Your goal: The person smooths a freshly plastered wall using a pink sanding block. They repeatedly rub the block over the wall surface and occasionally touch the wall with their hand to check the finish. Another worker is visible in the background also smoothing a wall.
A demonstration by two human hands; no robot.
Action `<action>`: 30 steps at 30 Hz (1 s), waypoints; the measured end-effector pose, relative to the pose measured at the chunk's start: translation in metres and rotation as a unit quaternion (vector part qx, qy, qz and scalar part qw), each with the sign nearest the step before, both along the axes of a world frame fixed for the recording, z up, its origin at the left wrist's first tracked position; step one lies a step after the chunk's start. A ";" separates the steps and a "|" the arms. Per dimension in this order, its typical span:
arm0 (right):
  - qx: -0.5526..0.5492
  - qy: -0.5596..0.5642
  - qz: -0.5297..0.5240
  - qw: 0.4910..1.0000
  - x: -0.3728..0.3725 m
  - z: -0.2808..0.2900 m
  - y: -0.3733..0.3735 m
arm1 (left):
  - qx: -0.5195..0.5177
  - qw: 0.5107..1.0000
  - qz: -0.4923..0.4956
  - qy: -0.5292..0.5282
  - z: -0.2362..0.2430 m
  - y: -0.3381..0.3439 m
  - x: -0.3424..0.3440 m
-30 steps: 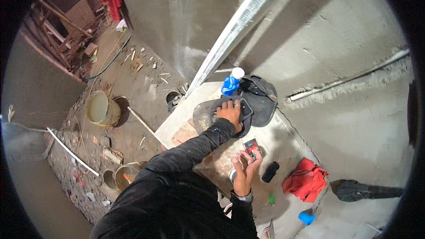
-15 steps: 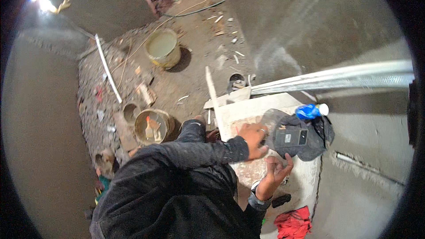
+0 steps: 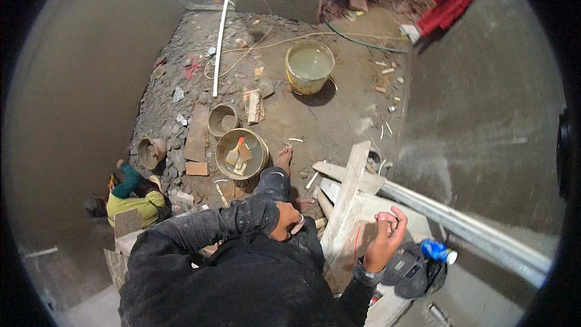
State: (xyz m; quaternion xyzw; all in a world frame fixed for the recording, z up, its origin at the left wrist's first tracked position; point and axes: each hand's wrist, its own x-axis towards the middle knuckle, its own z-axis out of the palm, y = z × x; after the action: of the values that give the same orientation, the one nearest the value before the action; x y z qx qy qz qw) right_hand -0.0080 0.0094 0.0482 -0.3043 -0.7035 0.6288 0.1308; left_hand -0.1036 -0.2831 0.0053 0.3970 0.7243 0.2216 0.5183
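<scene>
My left hand (image 3: 284,221) is closed against my dark trousers at the thigh, a ring on one finger; whatever it may hold is hidden. Raised over the pale board (image 3: 348,236), my right hand (image 3: 386,239) has loosely curled fingers, apart, and nothing visible in them. Just beyond its wrist lies a dark cloth bag (image 3: 417,278) with a dark phone (image 3: 408,265) on top. A blue bottle with a white cap (image 3: 434,250) rests against the bag. Left of my legs stands a bucket (image 3: 222,171) with brushes (image 3: 239,152) in it, one orange-handled.
A large bucket of cloudy water (image 3: 310,63) stands ahead, a smaller bucket (image 3: 223,120) nearer. Metal channels (image 3: 466,224) stretch along the right. Rubble (image 3: 172,109) and a white pipe (image 3: 221,48) lie left. Another person in yellow-green (image 3: 136,197) crouches at lower left.
The view has swung left, bringing the other person into sight. My left hand has gone from beside the bag to my thigh; my right hand has lifted away from the phone.
</scene>
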 end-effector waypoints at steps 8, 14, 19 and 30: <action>-0.043 0.005 0.146 0.988 -0.124 0.005 -0.046 | 0.017 0.998 0.060 0.006 -0.002 -0.030 -0.063; 0.061 -0.031 0.253 0.965 -0.208 -0.027 -0.078 | -0.004 0.999 0.015 -0.032 -0.011 -0.036 -0.163; 0.064 -0.104 0.343 0.931 -0.309 -0.031 -0.127 | -0.024 0.996 0.059 -0.067 -0.016 -0.081 -0.239; 0.165 0.007 0.507 0.846 -0.554 0.012 -0.269 | -0.035 0.967 0.253 0.020 -0.033 -0.187 -0.295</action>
State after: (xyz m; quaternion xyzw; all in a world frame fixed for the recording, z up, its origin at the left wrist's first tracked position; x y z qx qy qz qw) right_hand -0.5624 -0.2593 0.0604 0.1251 -0.8524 0.4841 -0.1533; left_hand -0.3982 -0.4700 -0.0280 0.1868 0.8185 0.3119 0.4448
